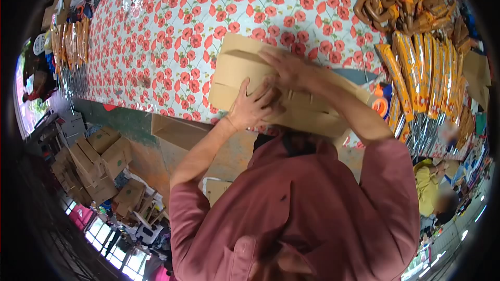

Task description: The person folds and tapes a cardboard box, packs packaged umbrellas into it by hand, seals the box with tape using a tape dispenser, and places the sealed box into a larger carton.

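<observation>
A brown cardboard box [229, 70] lies on the flower-patterned tablecloth in front of me, with slots and flaps showing; it looks flat or partly folded. My left hand [255, 105] rests on its near left part, thumb and fingers spread over the cardboard. Farther up, my right hand [291, 68] lies across the upper flap, fingers stretched out and slightly blurred. Both hands press on the board without grasping it. To the right of the box is a blue and orange item [381, 105], perhaps a tape dispenser.
Long orange-wrapped items [424, 73] with metal rods lie at the right, below brown curved handles [372, 8]. A similar row [71, 41] lies at the far left. An open carton [179, 129] stands below the table edge; stacked cartons [99, 156] sit behind. A person in yellow [427, 187] is at right.
</observation>
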Demonstrator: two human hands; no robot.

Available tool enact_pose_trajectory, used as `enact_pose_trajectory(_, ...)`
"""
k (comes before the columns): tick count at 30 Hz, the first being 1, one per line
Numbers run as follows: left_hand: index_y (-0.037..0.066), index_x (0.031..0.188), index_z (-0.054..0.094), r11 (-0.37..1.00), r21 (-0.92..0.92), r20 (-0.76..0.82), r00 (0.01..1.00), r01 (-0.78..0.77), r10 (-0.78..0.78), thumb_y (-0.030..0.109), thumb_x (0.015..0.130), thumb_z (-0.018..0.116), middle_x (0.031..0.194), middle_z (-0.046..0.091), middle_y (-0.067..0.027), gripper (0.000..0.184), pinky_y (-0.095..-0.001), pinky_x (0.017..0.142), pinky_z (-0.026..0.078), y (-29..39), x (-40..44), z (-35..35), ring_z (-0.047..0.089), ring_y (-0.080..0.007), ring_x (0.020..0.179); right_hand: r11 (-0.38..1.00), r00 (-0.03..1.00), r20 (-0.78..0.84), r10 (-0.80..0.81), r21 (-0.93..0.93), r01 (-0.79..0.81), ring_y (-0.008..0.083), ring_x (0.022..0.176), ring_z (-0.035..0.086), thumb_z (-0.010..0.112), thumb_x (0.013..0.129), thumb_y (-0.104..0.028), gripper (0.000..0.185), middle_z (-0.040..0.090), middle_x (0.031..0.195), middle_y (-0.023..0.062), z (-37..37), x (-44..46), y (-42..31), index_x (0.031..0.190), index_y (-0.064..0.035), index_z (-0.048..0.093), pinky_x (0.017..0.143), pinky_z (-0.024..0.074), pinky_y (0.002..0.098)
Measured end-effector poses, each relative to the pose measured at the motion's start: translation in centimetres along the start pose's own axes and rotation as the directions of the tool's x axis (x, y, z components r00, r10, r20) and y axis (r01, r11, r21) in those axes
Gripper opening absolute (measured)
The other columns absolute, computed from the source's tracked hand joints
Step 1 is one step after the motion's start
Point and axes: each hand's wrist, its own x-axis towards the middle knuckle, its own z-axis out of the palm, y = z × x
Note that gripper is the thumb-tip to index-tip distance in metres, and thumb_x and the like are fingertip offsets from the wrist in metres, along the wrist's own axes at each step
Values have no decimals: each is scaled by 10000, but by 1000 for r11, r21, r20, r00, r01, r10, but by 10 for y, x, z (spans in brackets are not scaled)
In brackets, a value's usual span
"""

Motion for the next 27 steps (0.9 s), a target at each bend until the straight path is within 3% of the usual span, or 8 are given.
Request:
enact_pose_trajectory(1, 240, 1233, 629, 1000, 4, 0, 1000, -5, 5, 545, 671, 739, 1466, 474, -106, 649, -753, 1026, 288, -1, -2, 6, 400, -340, 1407, 990, 982, 160, 100, 80, -114, 348, 1440, 378, 424, 1013, -576, 761, 367, 1554, 231, -18, 3, -9, 1538, -35, 317, 1185, 317, 427)
enact_pose_trajectory(7, 262, 1118, 677, 999, 9, -127, 991, 42, -40, 588, 660, 742, 1404, 515, -59, 566, -717, 1035, 300, 1, 6, 3, 435, -295, 1375, 909, 884, 352, 309, 165, -384, 381, 1285, 522, 564, 970, -520, 719, 512, 1418, 205, -64, -20, -25, 1456, -11, 416, 1063, 425, 477)
enact_pose_trajectory(10, 240, 1052, 694, 999, -38, -47, 998, 29, -31, 577, 669, 746, 1398, 519, -71, 512, -706, 1042, 299, 0, 6, -1, 441, -295, 1368, 923, 939, -270, 211, -260, -282, 329, 1104, 598, 639, 901, -509, 627, 579, 1248, 170, -26, -85, -21, 1318, -50, 548, 934, 475, 491)
enact_pose_trajectory(17, 202, 1075, 686, 999, 6, 17, 999, 49, -49, 569, 636, 777, 1404, 514, -84, 580, -696, 1062, 286, 2, 7, 5, 400, -355, 1381, 942, 901, -374, 218, -162, -295, 353, 1062, 609, 692, 896, -347, 395, 638, 1132, 161, -22, -101, -17, 1116, -28, 616, 915, 480, 472)
enact_pose_trajectory(20, 180, 1124, 666, 998, 28, -49, 998, 48, -47, 565, 609, 795, 1390, 518, -90, 655, -684, 1071, 285, 7, 13, -2, 413, -355, 1358, 894, 700, -587, 408, 99, -438, 357, 1071, 588, 695, 867, -246, 325, 630, 1111, 159, -48, -147, -25, 1107, -33, 644, 935, 466, 477)
enact_pose_trajectory(21, 175, 1126, 663, 999, 32, -43, 998, 42, -40, 562, 607, 799, 1389, 517, -93, 662, -682, 1072, 285, 7, 16, -4, 417, -353, 1353, 856, 619, -698, 360, -17, -517, 367, 1070, 583, 684, 854, -149, 299, 634, 1118, 161, -58, -185, -22, 1117, -12, 644, 947, 458, 470)
enact_pose_trajectory(24, 158, 1145, 646, 998, 43, -33, 999, 45, -44, 552, 597, 811, 1388, 514, -112, 695, -677, 1074, 285, 9, 16, -7, 423, -361, 1341, 407, 164, -755, 635, 147, -902, 395, 1062, 573, 701, 831, -136, 397, 611, 1068, 195, -82, -273, -22, 1193, -3, 604, 964, 445, 461)
enact_pose_trajectory(27, 141, 1170, 621, 998, 49, -59, 998, 32, -29, 544, 594, 821, 1384, 512, -138, 731, -671, 1083, 277, 9, 15, -3, 426, -386, 1335, 216, 130, -664, 737, 49, -975, 425, 1055, 584, 725, 818, -166, 425, 606, 1041, 209, -68, -321, 6, 1188, -14, 579, 922, 476, 490)
